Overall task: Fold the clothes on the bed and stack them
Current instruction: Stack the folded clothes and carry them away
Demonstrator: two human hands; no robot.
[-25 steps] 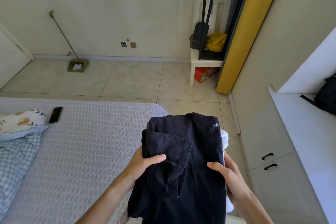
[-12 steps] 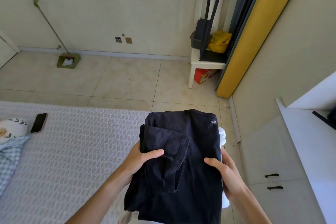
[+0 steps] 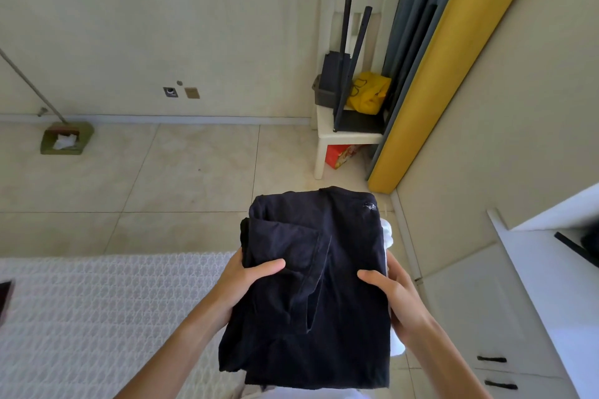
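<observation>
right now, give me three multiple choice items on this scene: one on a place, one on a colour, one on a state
1. Where is the yellow bag?
A. on the white chair
B. on the bed
C. on the floor

2. What colour is the top garment of the held stack?
A. red
B. dark navy
C. green

3. How is the stack held?
A. left hand alone
B. lying on the bed, untouched
C. both hands grip its sides

Answers:
1. A, the bag sits on the chair seat by the curtain.
2. B, the folded cloth is near black, with white cloth under it.
3. C, the left hand and right hand each clamp a side, thumbs on top.
</observation>
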